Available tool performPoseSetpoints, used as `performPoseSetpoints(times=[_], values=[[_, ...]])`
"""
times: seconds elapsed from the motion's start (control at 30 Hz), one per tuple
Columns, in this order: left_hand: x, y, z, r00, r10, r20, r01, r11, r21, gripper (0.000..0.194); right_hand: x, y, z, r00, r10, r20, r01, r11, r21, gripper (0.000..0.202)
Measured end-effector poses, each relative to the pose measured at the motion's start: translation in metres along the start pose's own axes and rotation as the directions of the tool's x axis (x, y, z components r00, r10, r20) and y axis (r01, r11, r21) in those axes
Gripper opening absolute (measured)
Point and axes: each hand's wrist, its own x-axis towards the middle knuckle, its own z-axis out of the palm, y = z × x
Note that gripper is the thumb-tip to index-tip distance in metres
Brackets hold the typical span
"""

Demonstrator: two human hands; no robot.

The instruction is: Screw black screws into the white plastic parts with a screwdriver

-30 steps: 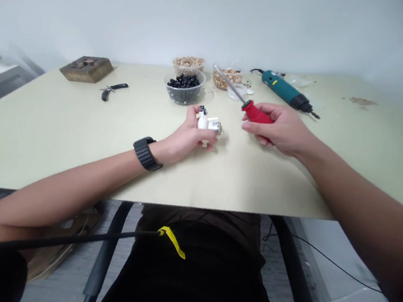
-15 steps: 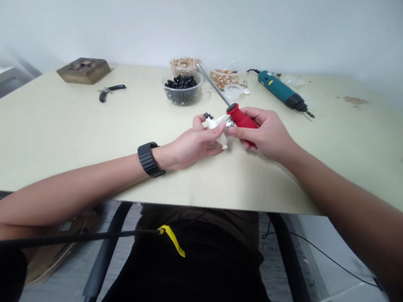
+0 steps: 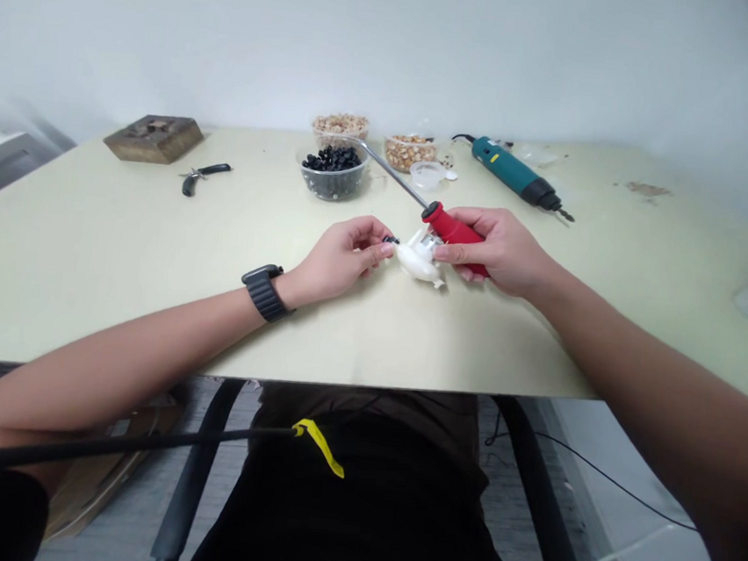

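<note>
My left hand point(image 3: 339, 264) pinches a small black piece point(image 3: 389, 240) between thumb and fingertips, at the left end of a white curved piece point(image 3: 418, 263). My right hand point(image 3: 509, 251) is closed around the red handle of a screwdriver point(image 3: 456, 229), its long metal shaft pointing up and to the left. The thumb and fingers of that hand also hold the white piece just below the handle. A small silvery part shows on top of the white piece. Whether the black piece is joined to the white one, I cannot tell.
Behind my hands stand a tub of black pieces point(image 3: 332, 179) and tubs of light bits point(image 3: 341, 124) and tan bits point(image 3: 410, 153), near a small lid point(image 3: 427, 175). A green rotary tool point(image 3: 513, 170) lies right; pliers point(image 3: 202, 176) and a wooden block point(image 3: 154, 138) are left.
My left hand has moved left, off the white piece's body to the black piece at its end. The white piece now shows more fully, held by my right hand along with the screwdriver.
</note>
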Motion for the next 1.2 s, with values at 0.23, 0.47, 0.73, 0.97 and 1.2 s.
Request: performPoseSetpoints(times=[0.23, 0.47, 0.73, 0.97, 1.2], values=[[0.0, 0.001, 0.0, 0.998, 0.063, -0.002, -0.061, 0.975, 0.213, 0.02, -0.001, 0.002, -0.002, 0.999, 0.017, 0.044, -0.016, 0.999, -0.029, 0.061], [-0.002, 0.005, 0.001, 0.999, 0.044, 0.02, -0.047, 0.978, 0.203, 0.024, 0.0, 0.004, -0.005, 0.998, 0.005, 0.069, -0.002, 0.999, -0.046, 0.055], [-0.001, 0.006, 0.002, 1.0, 0.015, 0.027, -0.019, 0.99, 0.14, 0.02, 0.0, 0.003, -0.005, 0.997, -0.01, 0.073, 0.014, 0.998, -0.059, 0.061], [-0.002, 0.007, 0.001, 0.997, 0.079, -0.004, -0.076, 0.967, 0.242, 0.016, -0.002, 0.001, -0.006, 0.998, -0.063, 0.025, 0.066, 0.986, -0.156, 0.063], [-0.001, 0.011, -0.001, 0.99, 0.138, 0.031, -0.129, 0.795, 0.592, 0.014, -0.003, -0.003, 0.002, 0.955, -0.274, -0.116, 0.214, 0.903, -0.373, 0.055]])
